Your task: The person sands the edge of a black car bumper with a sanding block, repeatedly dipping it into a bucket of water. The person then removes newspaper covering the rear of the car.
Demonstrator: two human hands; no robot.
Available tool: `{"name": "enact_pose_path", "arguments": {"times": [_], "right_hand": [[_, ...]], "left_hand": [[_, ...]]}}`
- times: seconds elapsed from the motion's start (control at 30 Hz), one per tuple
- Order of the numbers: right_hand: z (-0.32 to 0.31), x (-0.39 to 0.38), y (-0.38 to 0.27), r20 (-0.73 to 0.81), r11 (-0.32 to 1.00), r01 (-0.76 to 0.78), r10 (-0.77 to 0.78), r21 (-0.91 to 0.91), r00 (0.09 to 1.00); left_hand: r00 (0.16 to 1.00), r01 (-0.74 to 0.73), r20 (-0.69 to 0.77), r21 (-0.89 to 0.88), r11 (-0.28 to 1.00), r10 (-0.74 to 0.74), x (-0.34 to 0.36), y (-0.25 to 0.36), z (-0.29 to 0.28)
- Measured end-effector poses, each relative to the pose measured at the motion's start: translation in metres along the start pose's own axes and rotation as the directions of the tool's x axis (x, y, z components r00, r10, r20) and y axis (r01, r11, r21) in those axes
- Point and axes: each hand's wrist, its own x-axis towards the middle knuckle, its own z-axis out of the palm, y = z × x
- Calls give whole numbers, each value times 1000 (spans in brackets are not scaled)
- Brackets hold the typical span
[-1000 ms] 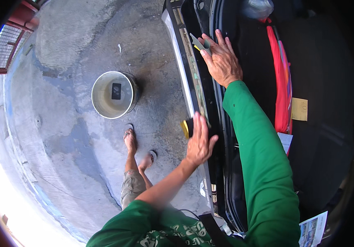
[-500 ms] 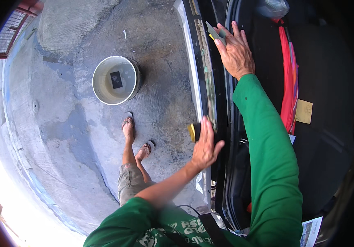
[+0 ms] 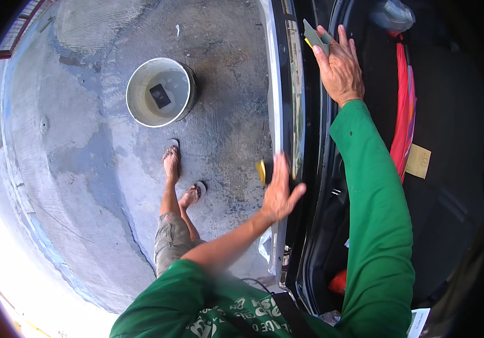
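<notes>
Standing at far left on the concrete (image 3: 84, 225): pale bucket (image 3: 139, 90), open-topped. Inside, greyish liquid is apparently covering the bottom; a dark rectangle (image 3: 160, 96) is showing there too, nature unclear. Just below the bucket, two feet are standing in flip-flops (image 3: 200, 187).

Next right, a yellow-and-black pad (image 3: 261, 172) is sitting at the edge of the pale strip (image 3: 278, 112) of the car, its yellow end poking out leftward. Left hand (image 3: 278, 194) is lying over its dark part, fingers straight and together, thumb spreading away; whether it is gripping or only pressing, cannot tell.

Further right, a grey tool (image 3: 317, 38), yellow along one edge, is resting between thumb and forefinger of the right hand (image 3: 342, 70), which is pinching it above the black sill (image 3: 312, 141). Its other fingers are pointing forward, fairly straight.

At far right the boot (image 3: 450, 141) is lying open, dark-lined. It is holding a small red item (image 3: 338, 282) low down, partly hidden by the sleeve (image 3: 374, 186); a clear bag (image 3: 394, 16) at top, contents unreadable; a long red bundle (image 3: 403, 112), perhaps a folded umbrella; and a yellow note (image 3: 418, 161) just beside it.
</notes>
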Motion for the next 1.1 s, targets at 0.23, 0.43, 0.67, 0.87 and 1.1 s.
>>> {"name": "enact_pose_path", "arguments": {"times": [0.23, 0.43, 0.67, 0.87, 1.1], "right_hand": [[1, -2, 3, -10, 1000, -2, 1, -16, 1000], [7, -2, 10, -44, 999, 40, -41, -31, 998], [5, -4, 19, -50, 999, 30, -31, -15, 998], [-27, 11, -17, 54, 995, -13, 7, 96, 998], [-22, 10, -14, 98, 991, -58, 47, 121, 994]], "left_hand": [[998, 53, 13, 35, 998, -54, 15, 3, -10], [999, 6, -41, -13, 1000, -6, 102, 18, -50], [999, 20, 30, -59, 998, -18, -63, 7, 29], [940, -222, -209, 225, 949, 270, 178, 54, -73], [972, -200, 182, 302, 932, 150, -74, 15, 16]]}}
